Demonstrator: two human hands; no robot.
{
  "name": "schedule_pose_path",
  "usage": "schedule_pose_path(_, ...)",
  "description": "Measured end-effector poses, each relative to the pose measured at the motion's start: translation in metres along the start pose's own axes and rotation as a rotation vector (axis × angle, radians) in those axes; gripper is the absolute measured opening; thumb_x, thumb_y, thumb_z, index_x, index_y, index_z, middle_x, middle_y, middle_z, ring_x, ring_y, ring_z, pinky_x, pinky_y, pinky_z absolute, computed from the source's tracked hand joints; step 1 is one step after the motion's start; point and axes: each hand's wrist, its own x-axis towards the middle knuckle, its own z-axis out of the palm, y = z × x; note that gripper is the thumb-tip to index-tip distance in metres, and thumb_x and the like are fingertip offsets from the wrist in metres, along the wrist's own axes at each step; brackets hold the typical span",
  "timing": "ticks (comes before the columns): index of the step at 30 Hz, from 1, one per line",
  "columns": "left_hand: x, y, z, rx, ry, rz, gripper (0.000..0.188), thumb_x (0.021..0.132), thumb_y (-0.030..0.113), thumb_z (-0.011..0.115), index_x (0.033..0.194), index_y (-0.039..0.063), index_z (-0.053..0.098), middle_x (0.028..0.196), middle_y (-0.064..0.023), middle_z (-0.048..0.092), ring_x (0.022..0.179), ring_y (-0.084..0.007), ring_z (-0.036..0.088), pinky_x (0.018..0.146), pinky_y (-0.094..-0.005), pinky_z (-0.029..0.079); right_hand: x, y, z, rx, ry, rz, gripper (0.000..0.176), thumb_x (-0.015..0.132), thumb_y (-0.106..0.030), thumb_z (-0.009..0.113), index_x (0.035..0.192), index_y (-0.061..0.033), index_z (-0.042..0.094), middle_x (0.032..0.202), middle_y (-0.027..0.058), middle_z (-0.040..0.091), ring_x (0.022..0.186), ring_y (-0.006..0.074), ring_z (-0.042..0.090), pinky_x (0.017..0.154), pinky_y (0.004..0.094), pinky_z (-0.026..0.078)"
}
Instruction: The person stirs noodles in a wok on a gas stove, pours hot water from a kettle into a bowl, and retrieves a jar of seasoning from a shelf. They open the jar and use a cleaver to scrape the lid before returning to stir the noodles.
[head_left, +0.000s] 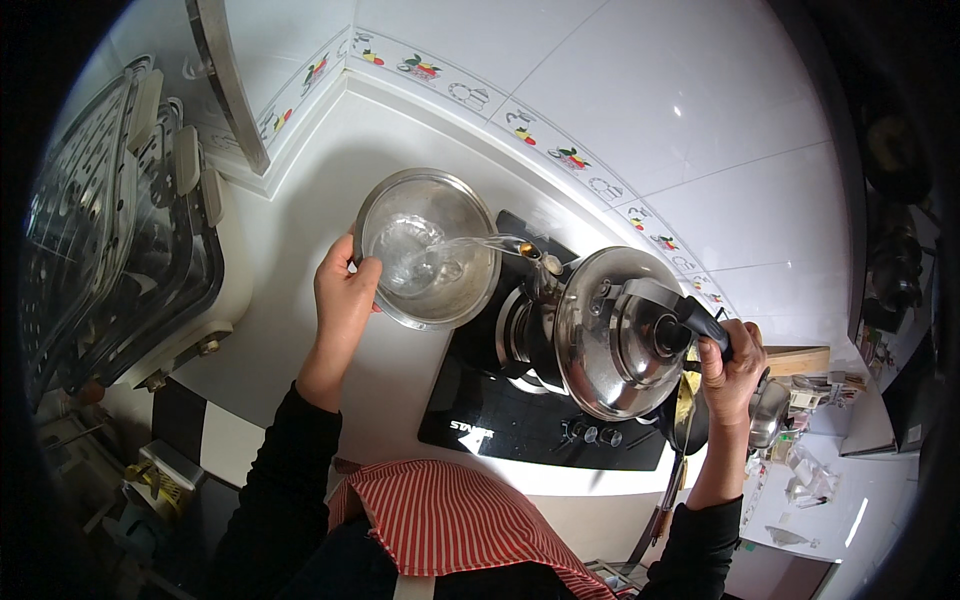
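My left hand (346, 281) grips the rim of a round stainless steel bowl (474, 289), thumb on the near edge. My right hand (731, 371) is closed around the black handle of a shiny steel kettle (600, 367), which is tilted over the stove. From the kettle's spout (531, 251) a stream of clear water (472, 241) runs into the bowl, where the liquid swirls and bubbles. The kettle's lid (645, 334) is on. Beneath the kettle lies a black glass gas stove (525, 424) with a burner (514, 330) and control knobs.
A white countertop (300, 217) runs along a tiled wall (615, 97). At the left stands a rack-like appliance with perforated metal trays (90, 187). Right of the stove are a dark pan (694, 427), a steel pot (771, 412) and a wooden board (799, 360). A metal panel edge (229, 90) juts at upper left.
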Motion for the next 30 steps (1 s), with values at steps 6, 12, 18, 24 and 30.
schedule_pose_path(6,-0.0012,0.0054,0.0056,-0.023,0.029,-0.011,0.024,0.08,0.001,0.05,0.101,0.001,0.062,0.071,0.0021,0.051,0.05,-0.0037,0.048,0.038,-0.0208,0.041,0.0013,-0.0012,0.0023,0.011,0.037,-0.026,0.054,0.077,-0.058,0.065,0.071,-0.0058,0.056,0.061,0.0089,0.054,0.061,0.029,0.046,0.063,0.0384,0.04)
schedule_pose_path(12,-0.0016,0.0053,0.006,-0.013,0.028,-0.014,0.023,0.079,0.001,0.05,0.1,0.0,0.061,0.071,0.0013,0.051,0.05,-0.0044,0.048,0.038,-0.0212,0.041,0.0013,-0.0019,0.0014,-0.004,0.022,-0.011,0.054,0.076,-0.059,0.065,0.071,-0.0057,0.056,0.06,0.0087,0.053,0.061,0.0285,0.045,0.063,0.0382,0.04)
schedule_pose_path(18,-0.001,0.0036,0.0062,0.004,0.031,-0.004,0.025,0.079,0.001,0.05,0.101,0.0,0.061,0.073,0.0009,0.051,0.051,-0.0049,0.049,0.038,-0.0214,0.041,0.0023,-0.0037,0.001,0.001,0.025,-0.016,0.052,0.076,-0.058,0.066,0.071,-0.0065,0.056,0.061,0.0088,0.054,0.061,0.029,0.046,0.063,0.0381,0.039)
schedule_pose_path(24,-0.0024,0.0061,0.0076,0.017,0.028,-0.012,0.026,0.079,0.001,0.05,0.102,0.0,0.061,0.073,0.0008,0.051,0.051,-0.0049,0.049,0.038,-0.0215,0.041,0.0036,-0.0042,0.0012,-0.013,0.025,-0.039,0.051,0.076,-0.057,0.067,0.07,-0.0072,0.057,0.06,0.0089,0.055,0.06,0.03,0.047,0.064,0.0382,0.04)
schedule_pose_path(30,-0.0021,0.0045,0.0066,0.03,0.024,-0.015,0.028,0.078,0.0,0.049,0.103,0.0,0.061,0.075,0.0006,0.051,0.053,-0.0049,0.049,0.039,-0.0217,0.042,0.0045,-0.0075,0.0,-0.021,0.019,-0.038,0.052,0.076,-0.058,0.066,0.07,-0.0074,0.056,0.059,0.0089,0.055,0.057,0.0307,0.049,0.065,0.0384,0.04)
